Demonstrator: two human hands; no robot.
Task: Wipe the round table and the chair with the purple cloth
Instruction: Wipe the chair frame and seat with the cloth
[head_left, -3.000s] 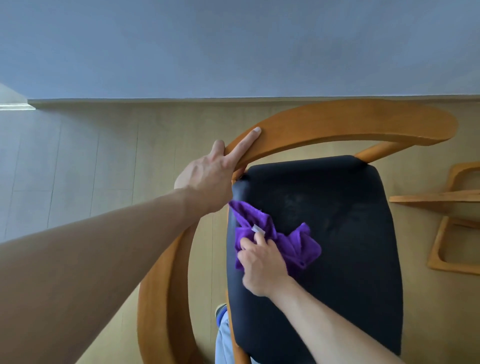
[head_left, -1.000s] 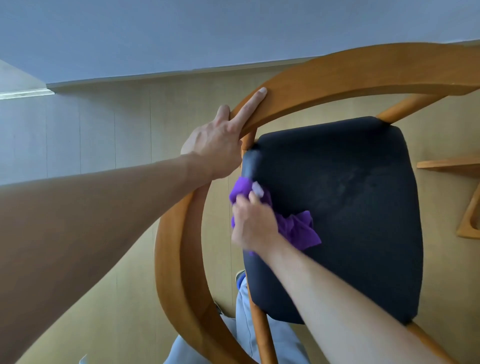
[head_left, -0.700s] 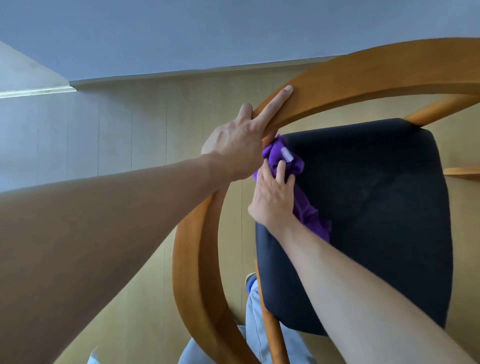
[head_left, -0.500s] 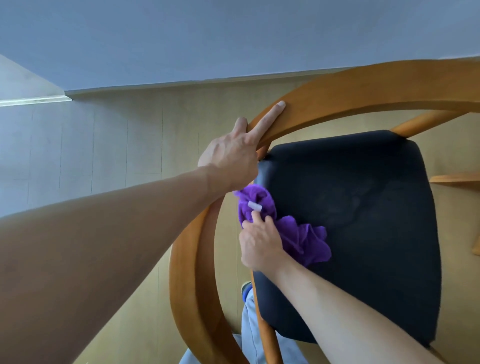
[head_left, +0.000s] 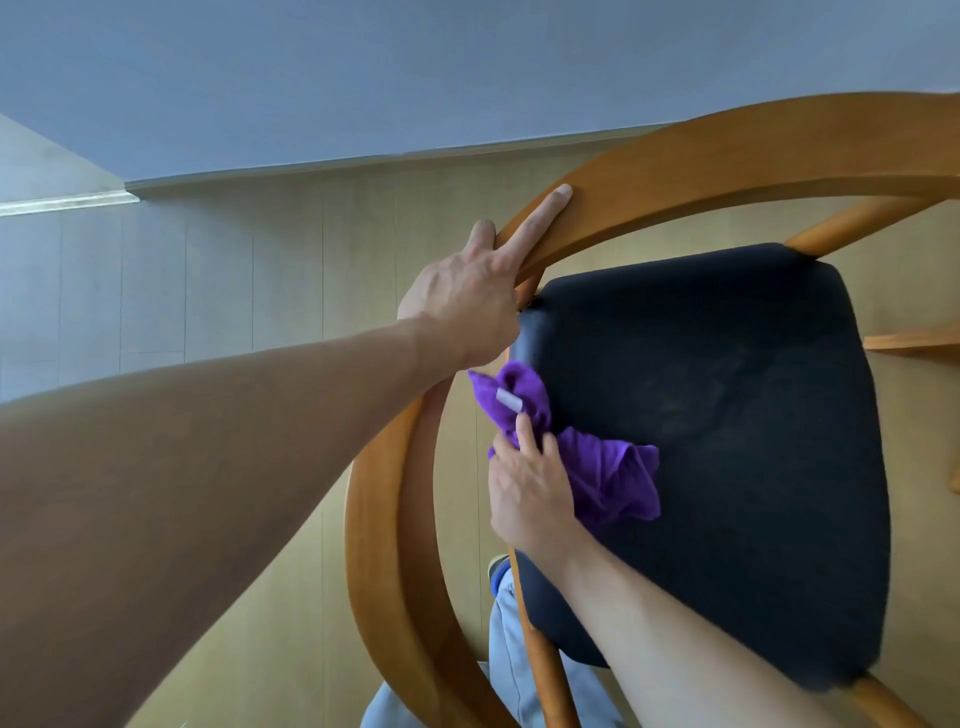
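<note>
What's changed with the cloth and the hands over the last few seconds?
The right hand swept the purple cloth up to the black seat's back left corner, then back down its left edge. The left hand kept gripping the wooden armrest.

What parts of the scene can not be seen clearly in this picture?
- Round table: not in the head view at all.
- Chair: its legs are hidden under the black seat, and its back rail is cut off by the right edge.
- Purple cloth: partly covered by the right hand.
- Left hand: its fingertips behind the rail are hidden.
</note>
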